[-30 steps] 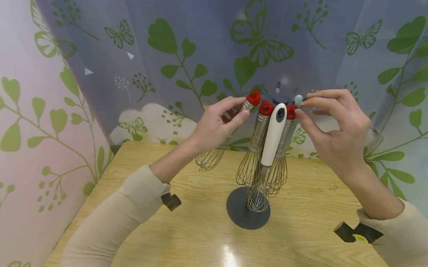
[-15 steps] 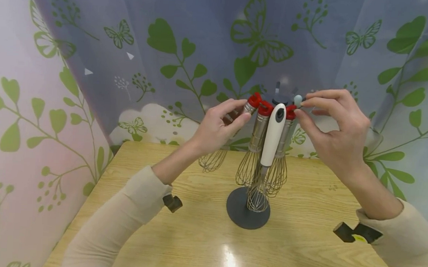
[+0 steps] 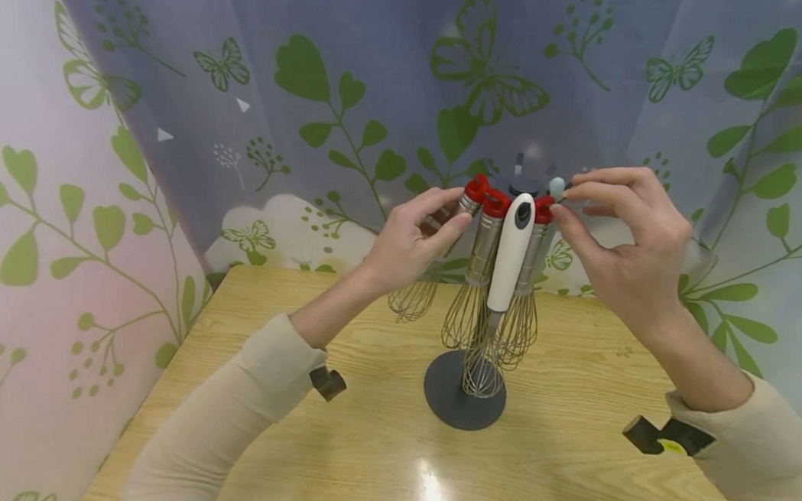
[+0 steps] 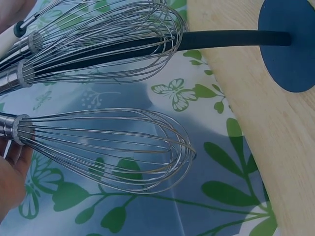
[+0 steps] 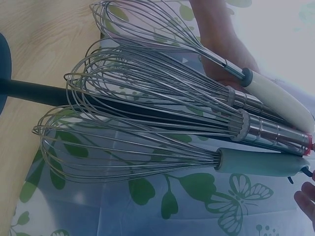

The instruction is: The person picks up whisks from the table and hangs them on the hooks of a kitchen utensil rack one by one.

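My left hand (image 3: pixel 409 236) grips the metal handle of a red-capped balloon whisk (image 4: pixel 108 147), tilted, its wires hanging toward lower left. The red cap is close to the top of a black whisk stand (image 3: pixel 446 410); whether it touches a hook is unclear. My right hand (image 3: pixel 632 234) pinches a hook tip at the stand's top with thumb and fingers, beside the end of a light-blue-handled whisk (image 5: pixel 261 163). A white-handled whisk (image 3: pixel 511 257) hangs in front. Two more red-capped metal whisks hang around the post, one (image 3: pixel 487 240) left of the white handle.
The stand's round base rests on a light wooden table (image 3: pixel 334 438). Behind the table's back edge hangs a patterned curtain (image 3: pixel 386 50) with leaves and butterflies. A pale patterned wall (image 3: pixel 75 276) stands at left.
My left hand has moved slightly right with its whisk, and the whisk's wires have come closer to the stand. My right hand has stayed nearly still at the hook.
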